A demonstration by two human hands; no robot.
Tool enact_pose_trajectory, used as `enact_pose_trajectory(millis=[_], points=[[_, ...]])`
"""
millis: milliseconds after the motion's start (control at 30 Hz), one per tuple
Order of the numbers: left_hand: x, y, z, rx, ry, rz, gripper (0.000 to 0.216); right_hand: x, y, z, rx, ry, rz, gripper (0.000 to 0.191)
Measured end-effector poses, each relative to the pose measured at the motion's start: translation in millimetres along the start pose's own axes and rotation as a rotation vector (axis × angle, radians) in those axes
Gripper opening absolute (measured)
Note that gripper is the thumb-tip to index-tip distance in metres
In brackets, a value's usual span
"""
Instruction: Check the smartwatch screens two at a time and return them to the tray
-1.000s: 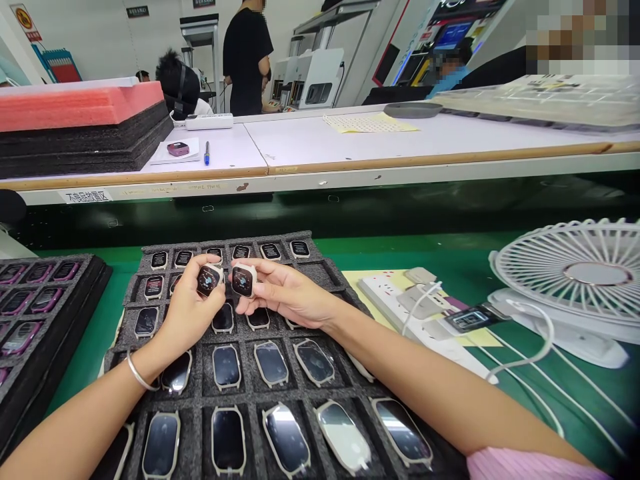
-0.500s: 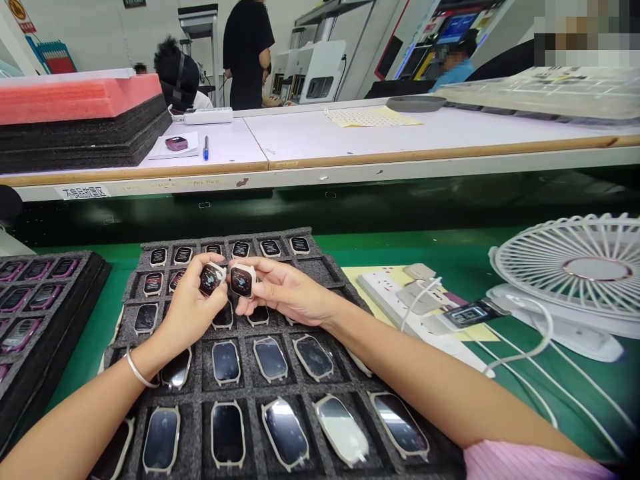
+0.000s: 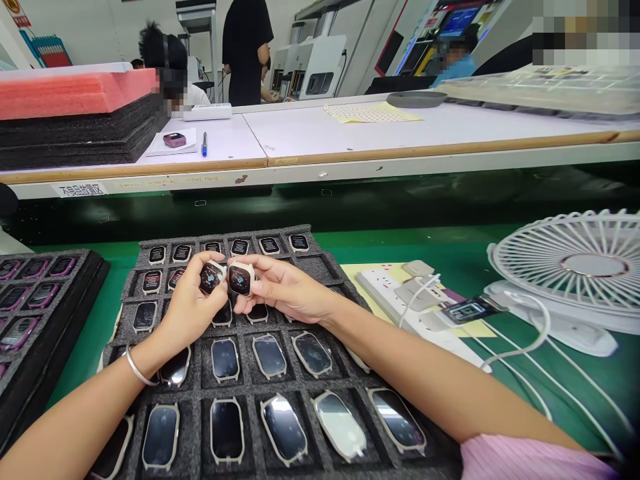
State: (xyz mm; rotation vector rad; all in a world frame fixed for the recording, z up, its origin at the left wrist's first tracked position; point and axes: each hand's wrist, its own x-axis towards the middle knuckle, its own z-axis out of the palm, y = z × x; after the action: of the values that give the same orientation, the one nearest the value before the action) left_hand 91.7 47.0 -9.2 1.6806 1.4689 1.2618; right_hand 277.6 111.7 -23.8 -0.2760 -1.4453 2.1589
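Observation:
My left hand (image 3: pixel 194 300) is closed around a smartwatch case (image 3: pixel 211 279) whose screen is lit. Close beside it, my right hand (image 3: pixel 283 288) pinches a second lit smartwatch case (image 3: pixel 241 279) with a pale frame. Neither watch has a strap. Both are held side by side above a dark grey foam tray (image 3: pixel 200 393), their screens facing me. Rows of strapless smartwatch cases lie in its compartments, such as a dark-screened one (image 3: pixel 227 430) at the front. In the farthest row, a watch (image 3: pixel 269 246) shows text on its screen. My hands and forearms hide some compartments.
At left stands another foam tray (image 3: pixel 75 293) with purple watches. A power strip (image 3: pixel 400 300) with chargers, white cables and a white fan (image 3: pixel 575 267) occupy the right. Beyond is a raised white shelf (image 3: pixel 300 137) with stacked foam (image 3: pixel 75 93), a pen and papers. Several people are behind it.
Both hands keep hold of their watches almost unmoved. The view shifts slightly, and a person behind the shelf has moved their head a little to the left.

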Motion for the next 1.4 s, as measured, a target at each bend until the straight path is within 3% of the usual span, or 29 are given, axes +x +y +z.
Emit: enact_pose_trajectory(millis=[1400], points=[[0.3, -1.3, 1.7, -0.043, 0.021, -0.011, 0.033, -0.8, -1.4, 0.2, -0.031, 0.017, 0.007, 0.060]])
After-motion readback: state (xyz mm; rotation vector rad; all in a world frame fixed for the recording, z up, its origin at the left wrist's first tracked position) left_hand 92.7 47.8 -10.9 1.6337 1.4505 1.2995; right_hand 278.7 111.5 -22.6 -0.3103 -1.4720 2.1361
